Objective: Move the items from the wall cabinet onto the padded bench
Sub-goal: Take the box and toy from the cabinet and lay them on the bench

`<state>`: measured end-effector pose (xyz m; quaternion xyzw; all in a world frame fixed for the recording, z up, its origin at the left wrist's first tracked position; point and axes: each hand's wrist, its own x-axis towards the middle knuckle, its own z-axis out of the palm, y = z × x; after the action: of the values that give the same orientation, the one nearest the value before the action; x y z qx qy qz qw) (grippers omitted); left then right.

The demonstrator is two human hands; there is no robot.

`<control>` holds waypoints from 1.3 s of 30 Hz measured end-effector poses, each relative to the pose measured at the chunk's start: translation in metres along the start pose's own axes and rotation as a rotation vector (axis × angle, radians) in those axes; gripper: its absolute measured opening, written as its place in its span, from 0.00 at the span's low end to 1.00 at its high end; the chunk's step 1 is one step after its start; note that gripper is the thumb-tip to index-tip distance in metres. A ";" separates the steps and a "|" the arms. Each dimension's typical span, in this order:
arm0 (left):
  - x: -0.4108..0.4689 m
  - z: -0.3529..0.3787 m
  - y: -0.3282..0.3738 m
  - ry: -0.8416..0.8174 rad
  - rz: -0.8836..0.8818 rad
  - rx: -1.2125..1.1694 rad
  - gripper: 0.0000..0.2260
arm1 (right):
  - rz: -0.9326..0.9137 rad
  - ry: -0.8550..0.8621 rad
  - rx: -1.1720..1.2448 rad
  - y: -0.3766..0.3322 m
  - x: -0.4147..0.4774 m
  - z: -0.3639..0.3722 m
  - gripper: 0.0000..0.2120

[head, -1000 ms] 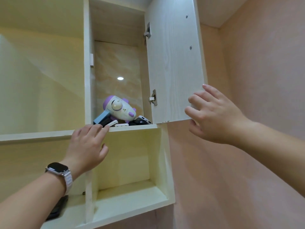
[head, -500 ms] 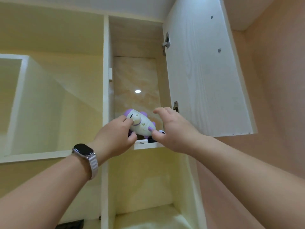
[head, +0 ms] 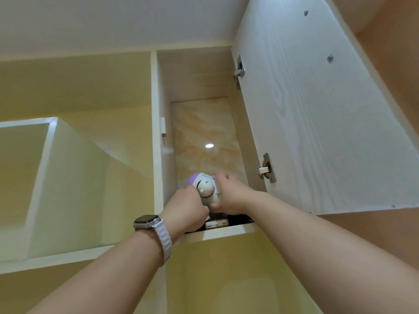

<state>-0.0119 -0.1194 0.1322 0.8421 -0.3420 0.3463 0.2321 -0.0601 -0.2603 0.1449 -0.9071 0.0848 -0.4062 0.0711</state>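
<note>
A white and purple toy-like hair dryer stands in the open wall cabinet, above its shelf edge. My left hand, with a watch on the wrist, grips the dryer's lower left part. My right hand holds the dryer's right side, fingers wrapped behind it. Under the dryer lie a white flat device and dark items, mostly hidden by my hands. The padded bench is out of view.
The cabinet door hangs open to the right, with two metal hinges on its inner edge. Open yellow-lit shelves lie left and below. A pink wall is at the right.
Both hands have reached into the cabinet and closed round the hair dryer, which now stands more upright. The right hand left the door. The camera tilted further up.
</note>
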 end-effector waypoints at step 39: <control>-0.132 -0.014 -0.036 0.634 0.092 -0.188 0.14 | -0.274 0.568 0.694 -0.023 -0.129 -0.030 0.44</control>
<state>-0.0608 -0.0319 0.0374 0.6511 -0.3210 0.5682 0.3876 -0.1653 -0.2125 0.0759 -0.6853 -0.1604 -0.6486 0.2898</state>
